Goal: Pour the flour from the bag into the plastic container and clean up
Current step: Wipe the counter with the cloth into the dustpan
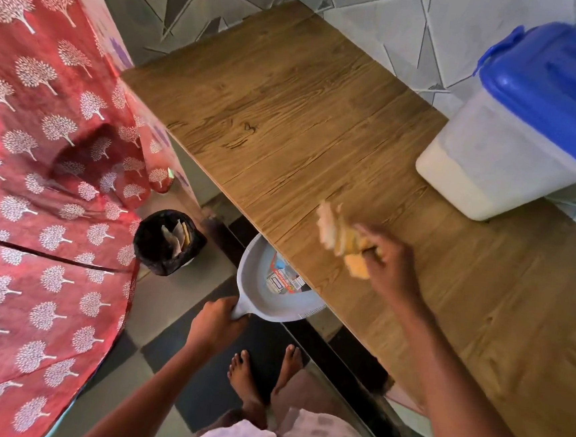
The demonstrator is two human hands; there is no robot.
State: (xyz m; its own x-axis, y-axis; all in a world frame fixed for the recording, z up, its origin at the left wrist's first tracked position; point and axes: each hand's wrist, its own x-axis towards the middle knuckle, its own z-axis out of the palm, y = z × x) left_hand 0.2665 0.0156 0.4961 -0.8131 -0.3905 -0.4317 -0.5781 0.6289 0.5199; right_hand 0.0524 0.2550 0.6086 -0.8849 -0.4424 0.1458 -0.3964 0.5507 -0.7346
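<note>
Right now it's cleanup: left hand (pixel 216 320) grips the handle of the grey dustpan (pixel 270 286), low centre of frame, pan mouth tucked just under the tabletop (pixel 288 114) edge. Right hand (pixel 388 265) pinches a yellow-white cloth (pixel 338 240) on the tabletop just beside that edge; cloth is motion-blurred, so the exact finger hold is unclear

Plastic container (pixel 493 159) with blue lid (pixel 555 92) sits upper right of frame on the tabletop, lid on, flour showing through the lower part. Can't positively identify the flour bag; something papery sits in the black bin (pixel 167 242) on the floor, left of the dustpan

Risks, as I judge them:
- the cloth looks slightly right of the pan's middle; a sweep off the edge there could drop flour past the rim onto the floor and bare feet (pixel 262 373)
- pan tilts if the one-hand grip sags, contents slide out
- fast swipe puffs fine flour into the air instead of into the pan
- little visible residue on the wood, so missed patches are hard to spot
- wide backswing of the right arm could knock the container, though it's well apart for now
</note>
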